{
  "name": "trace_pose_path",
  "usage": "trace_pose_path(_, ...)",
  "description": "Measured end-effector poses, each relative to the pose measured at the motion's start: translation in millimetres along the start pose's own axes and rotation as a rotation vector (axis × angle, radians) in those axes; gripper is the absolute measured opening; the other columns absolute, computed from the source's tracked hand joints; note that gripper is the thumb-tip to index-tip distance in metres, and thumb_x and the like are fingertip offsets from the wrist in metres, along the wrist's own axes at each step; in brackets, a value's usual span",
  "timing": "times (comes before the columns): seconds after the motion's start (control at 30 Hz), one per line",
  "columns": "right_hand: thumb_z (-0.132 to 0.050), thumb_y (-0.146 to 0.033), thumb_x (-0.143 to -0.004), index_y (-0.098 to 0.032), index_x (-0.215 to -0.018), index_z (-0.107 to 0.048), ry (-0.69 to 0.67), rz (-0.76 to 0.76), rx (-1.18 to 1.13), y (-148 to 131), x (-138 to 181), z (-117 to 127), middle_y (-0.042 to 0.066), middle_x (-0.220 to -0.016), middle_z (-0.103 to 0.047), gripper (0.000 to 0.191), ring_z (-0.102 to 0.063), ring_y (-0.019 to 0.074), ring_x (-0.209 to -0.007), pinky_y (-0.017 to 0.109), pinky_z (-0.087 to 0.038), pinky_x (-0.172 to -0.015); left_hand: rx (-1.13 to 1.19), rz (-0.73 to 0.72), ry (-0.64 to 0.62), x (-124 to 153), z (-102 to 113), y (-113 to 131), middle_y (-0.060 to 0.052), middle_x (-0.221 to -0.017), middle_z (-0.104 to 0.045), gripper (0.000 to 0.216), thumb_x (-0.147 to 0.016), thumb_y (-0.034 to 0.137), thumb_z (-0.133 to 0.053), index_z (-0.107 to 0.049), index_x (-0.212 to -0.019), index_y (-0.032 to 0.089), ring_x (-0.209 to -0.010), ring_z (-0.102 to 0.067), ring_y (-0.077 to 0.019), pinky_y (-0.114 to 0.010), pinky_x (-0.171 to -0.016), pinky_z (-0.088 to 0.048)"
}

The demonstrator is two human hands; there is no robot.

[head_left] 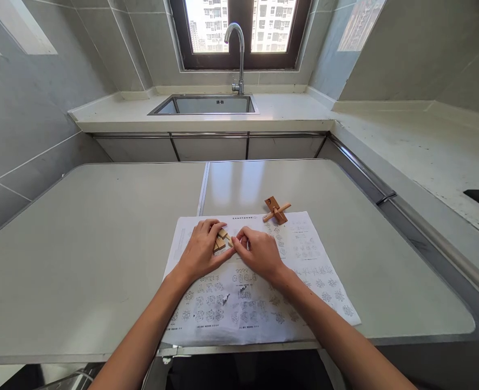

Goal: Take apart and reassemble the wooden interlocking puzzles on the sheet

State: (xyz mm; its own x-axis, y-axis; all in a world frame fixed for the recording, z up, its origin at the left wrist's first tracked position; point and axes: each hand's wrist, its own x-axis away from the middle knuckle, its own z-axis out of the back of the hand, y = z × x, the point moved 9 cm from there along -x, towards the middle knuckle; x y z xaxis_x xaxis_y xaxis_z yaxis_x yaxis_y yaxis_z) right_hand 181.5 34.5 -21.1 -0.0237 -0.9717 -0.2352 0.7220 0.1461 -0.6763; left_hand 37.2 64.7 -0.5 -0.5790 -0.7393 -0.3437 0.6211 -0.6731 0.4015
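My left hand [202, 250] rests on a printed instruction sheet [259, 281], fingers curled over a small cluster of wooden puzzle pieces [222, 239]. My right hand [258, 252] lies just right of that cluster, fingertips pinched together against a piece at its edge. Farther back on the sheet lies a partly joined wooden puzzle [276, 210], a flat block crossed by a stick, apart from both hands.
The sheet lies on a grey table [101, 238] with a seam down its middle. Behind stands a counter with a steel sink [207, 104] and tall faucet [236, 51] under a window. A second counter [426, 157] runs along the right.
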Motion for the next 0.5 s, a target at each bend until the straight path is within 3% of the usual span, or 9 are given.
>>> trace_pose_path(0.2,-0.068,-0.045,-0.096,-0.023,-0.083,-0.062,-0.050,-0.019,0.009,-2.1,-0.8,-0.2,-0.005,-0.063,-0.067,0.026,-0.063,0.0152,-0.063,0.028,-0.034,-0.062,-0.008,0.003,-0.027,0.2,-1.8,-0.9,-0.012,-0.132,-0.059,0.048,-0.092,0.039,-0.071,-0.055,-0.135,0.025,-0.120,-0.057,-0.0325,-0.051,-0.104,-0.051)
trace_pose_path(0.5,-0.069,-0.040,-0.093,-0.023,-0.079,-0.055,-0.009,-0.065,0.065,-0.2,-1.4,-2.4,-0.005,-0.062,-0.065,0.026,-0.058,0.0145,-0.060,0.027,-0.028,-0.060,0.000,0.023,-0.039,0.0,-1.9,-3.2,-0.012,-0.132,-0.061,0.047,-0.092,0.039,-0.070,-0.055,-0.134,0.025,-0.119,-0.058,-0.0323,-0.051,-0.104,-0.050)
